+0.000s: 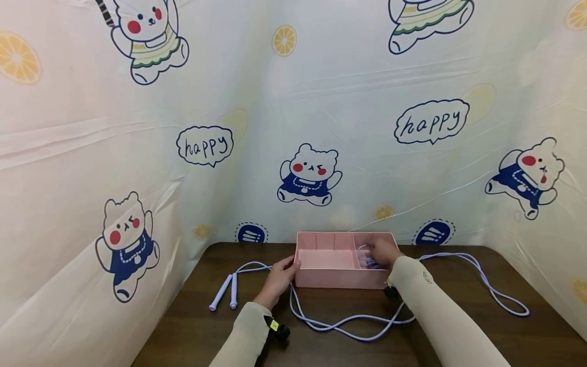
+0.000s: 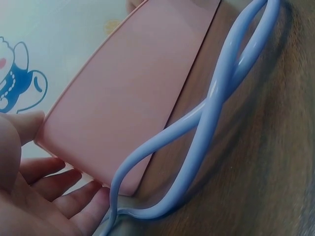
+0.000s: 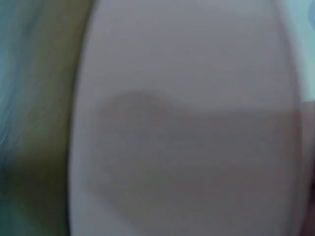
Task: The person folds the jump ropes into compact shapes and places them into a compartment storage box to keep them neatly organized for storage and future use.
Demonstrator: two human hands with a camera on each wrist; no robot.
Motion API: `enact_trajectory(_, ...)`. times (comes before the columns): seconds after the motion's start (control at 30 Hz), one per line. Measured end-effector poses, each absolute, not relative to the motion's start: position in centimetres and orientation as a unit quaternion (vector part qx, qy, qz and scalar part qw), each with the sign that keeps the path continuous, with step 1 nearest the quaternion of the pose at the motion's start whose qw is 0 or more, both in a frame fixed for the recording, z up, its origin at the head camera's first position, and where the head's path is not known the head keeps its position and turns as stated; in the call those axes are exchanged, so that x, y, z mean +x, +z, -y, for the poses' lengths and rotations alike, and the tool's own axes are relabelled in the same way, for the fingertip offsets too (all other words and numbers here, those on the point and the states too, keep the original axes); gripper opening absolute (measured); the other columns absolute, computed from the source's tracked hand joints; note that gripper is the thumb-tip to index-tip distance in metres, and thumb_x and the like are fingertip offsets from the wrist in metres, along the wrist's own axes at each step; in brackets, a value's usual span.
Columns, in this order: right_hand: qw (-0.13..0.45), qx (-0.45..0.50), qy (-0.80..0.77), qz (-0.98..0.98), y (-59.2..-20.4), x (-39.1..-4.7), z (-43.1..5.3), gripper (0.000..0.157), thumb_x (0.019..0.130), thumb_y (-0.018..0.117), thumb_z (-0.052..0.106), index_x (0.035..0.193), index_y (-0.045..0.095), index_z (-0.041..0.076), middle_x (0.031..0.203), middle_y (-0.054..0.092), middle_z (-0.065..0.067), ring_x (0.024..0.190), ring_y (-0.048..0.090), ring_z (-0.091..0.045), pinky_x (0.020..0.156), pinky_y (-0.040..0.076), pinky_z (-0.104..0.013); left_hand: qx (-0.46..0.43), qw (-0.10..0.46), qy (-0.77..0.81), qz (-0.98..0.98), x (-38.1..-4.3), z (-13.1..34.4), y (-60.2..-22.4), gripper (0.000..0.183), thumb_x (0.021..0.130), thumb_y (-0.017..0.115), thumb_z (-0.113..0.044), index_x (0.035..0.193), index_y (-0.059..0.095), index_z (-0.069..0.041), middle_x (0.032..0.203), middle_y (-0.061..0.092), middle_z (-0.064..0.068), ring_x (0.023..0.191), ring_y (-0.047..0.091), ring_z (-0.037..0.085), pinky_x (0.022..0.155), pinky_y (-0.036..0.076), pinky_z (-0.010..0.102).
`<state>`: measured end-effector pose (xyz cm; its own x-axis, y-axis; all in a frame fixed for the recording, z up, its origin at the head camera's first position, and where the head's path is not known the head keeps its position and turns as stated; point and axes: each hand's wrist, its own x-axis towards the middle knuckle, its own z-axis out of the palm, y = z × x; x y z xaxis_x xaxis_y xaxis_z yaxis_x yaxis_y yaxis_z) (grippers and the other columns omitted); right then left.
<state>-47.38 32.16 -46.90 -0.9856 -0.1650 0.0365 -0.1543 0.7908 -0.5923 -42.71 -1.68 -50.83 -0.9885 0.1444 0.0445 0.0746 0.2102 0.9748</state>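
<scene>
A pink divided box (image 1: 341,279) stands on the dark wooden table. My left hand (image 1: 278,278) holds its left end, with the thumb at the rim and the fingers along the outer side, as the left wrist view also shows. My right hand (image 1: 384,252) reaches down into the smaller right compartment. Thin bluish-purple strands (image 1: 372,263) lie there beside the fingers. The fingertips are partly hidden, so whether they pinch the strands cannot be seen. In front of the box, a lavender jump rope (image 1: 362,336) loops and crosses itself. The right wrist view is blurred and filled by the box wall (image 3: 187,64).
Two lavender jump rope handles (image 1: 227,290) lie side by side at the table's left. More lavender cord (image 1: 486,280) curves over the right side, beyond my right forearm. A curtain (image 1: 316,102) printed with bears hangs behind the table (image 1: 192,326) and along both sides.
</scene>
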Motion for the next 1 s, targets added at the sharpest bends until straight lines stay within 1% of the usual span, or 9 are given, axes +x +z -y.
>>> enact_trajectory(0.1,0.038,-0.096,-0.323,-0.941,-47.1,-47.4,-31.8,0.027,0.092,0.057,-0.002,0.119,0.063,-0.002,0.104,0.064,-0.014,0.085,0.058,-0.023,0.079,0.05,-0.04,0.068,0.03,0.626,-0.776,-42.8,1.9,-50.8,0.066,0.094,0.059,-0.048,0.143,0.048,-0.005,0.141,0.049,0.017,0.121,0.053,0.029,0.095,0.046,0.045)
enact_trajectory(0.2,0.05,-0.086,-0.329,-0.939,-47.2,-47.4,-31.6,0.027,0.094,0.058,0.0,0.121,0.062,-0.001,0.104,0.062,-0.013,0.084,0.056,-0.023,0.077,0.048,-0.039,0.067,0.029,0.627,-0.776,-42.8,1.9,-50.8,0.066,0.094,0.059,-0.048,0.142,0.048,-0.006,0.141,0.049,0.016,0.121,0.053,0.029,0.096,0.046,0.045)
enact_trajectory(0.27,0.039,-0.098,-0.295,-0.95,-47.2,-47.5,-31.5,0.025,0.095,0.058,0.003,0.119,0.062,-0.001,0.102,0.063,-0.012,0.082,0.057,-0.023,0.075,0.048,-0.04,0.069,0.03,0.627,-0.775,-42.8,1.9,-50.7,0.066,0.094,0.059,-0.048,0.142,0.048,-0.005,0.14,0.049,0.017,0.121,0.053,0.03,0.096,0.046,0.045)
enact_trajectory(0.47,0.004,-0.128,-0.176,-0.976,-47.3,-47.5,-30.5,0.03,0.098,0.057,0.018,0.124,0.065,0.006,0.108,0.066,-0.013,0.094,0.06,-0.027,0.087,0.047,-0.045,0.076,0.032,0.631,-0.771,-42.5,1.7,-50.5,0.065,0.095,0.059,-0.045,0.142,0.048,-0.003,0.14,0.049,0.018,0.122,0.052,0.031,0.095,0.046,0.045)
enact_trajectory(0.57,0.009,-0.126,-0.191,-0.973,-47.2,-47.4,-30.2,0.025,0.098,0.054,0.013,0.119,0.066,0.006,0.1,0.067,-0.011,0.088,0.06,-0.025,0.081,0.048,-0.042,0.069,0.033,0.632,-0.771,-42.4,1.7,-50.6,0.064,0.095,0.059,-0.045,0.142,0.048,-0.003,0.14,0.049,0.018,0.122,0.052,0.03,0.095,0.046,0.045)
enact_trajectory(0.7,0.015,-0.098,-0.265,-0.959,-47.3,-47.4,-30.3,0.022,0.096,0.054,0.004,0.116,0.065,0.009,0.098,0.064,-0.006,0.082,0.057,-0.02,0.072,0.048,-0.038,0.067,0.033,0.633,-0.77,-42.2,1.7,-50.8,0.065,0.095,0.059,-0.044,0.142,0.047,-0.002,0.14,0.049,0.019,0.122,0.053,0.031,0.095,0.046,0.046)
enact_trajectory(0.77,-0.003,-0.104,-0.276,-0.955,-47.5,-47.6,-30.5,0.029,0.093,0.057,0.002,0.121,0.063,0.009,0.105,0.064,-0.006,0.089,0.06,-0.021,0.077,0.05,-0.04,0.068,0.032,0.634,-0.77,-42.1,1.7,-50.7,0.066,0.094,0.06,-0.045,0.142,0.047,-0.002,0.141,0.049,0.019,0.122,0.052,0.032,0.095,0.046,0.046)
enact_trajectory(0.87,-0.04,-0.11,-0.293,-0.949,-47.6,-47.9,-30.9,0.037,0.091,0.061,0.003,0.129,0.059,0.002,0.116,0.064,-0.015,0.102,0.062,-0.03,0.087,0.049,-0.049,0.067,0.03,0.633,-0.771,-42.2,1.7,-50.6,0.066,0.094,0.059,-0.046,0.142,0.048,-0.002,0.141,0.049,0.019,0.122,0.053,0.032,0.094,0.046,0.046)
enact_trajectory(1.0,-0.077,-0.105,-0.295,-0.947,-47.0,-48.2,-31.5,0.035,0.095,0.058,0.008,0.129,0.058,-0.003,0.123,0.061,-0.021,0.113,0.057,-0.037,0.093,0.044,-0.054,0.059,0.026,0.634,-0.771,-42.5,2.0,-50.2,0.058,0.098,0.057,-0.041,0.142,0.048,-0.004,0.14,0.049,0.018,0.12,0.054,0.03,0.094,0.047,0.044)
